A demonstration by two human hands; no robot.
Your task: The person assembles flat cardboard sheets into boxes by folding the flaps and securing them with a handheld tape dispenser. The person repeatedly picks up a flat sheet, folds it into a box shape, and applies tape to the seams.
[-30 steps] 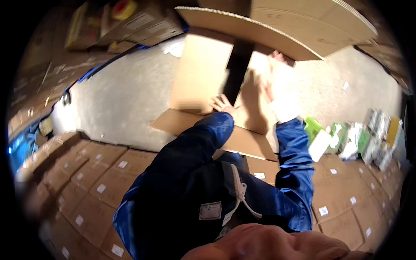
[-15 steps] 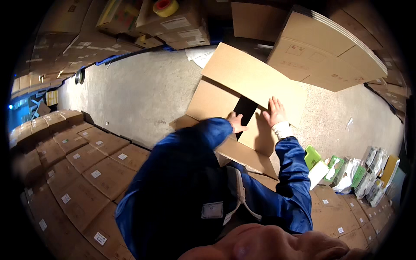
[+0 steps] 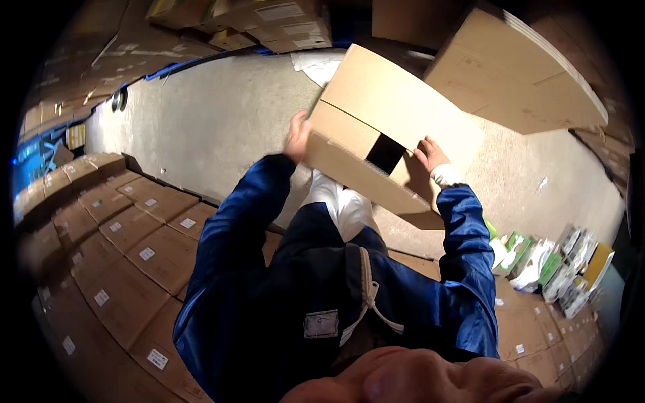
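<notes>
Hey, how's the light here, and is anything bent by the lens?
Head view: bright light on the tan cardboard box, with a dark shadow below the bare right hand; head view: the flat tan cardboard sheets show a bowed edge, and black fills the corners.

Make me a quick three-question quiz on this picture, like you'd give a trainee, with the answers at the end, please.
1. Multiple choice: What colour is the left sleeve? A) red B) blue C) green
2. True or false: The left hand is inside the carton's dark gap.
3. Fill in the blank: Past the carton, toward the picture's upper right, is a bundle of flat ____.

Key:
1. B
2. False; it is at the carton's outer left side.
3. cardboard
</notes>
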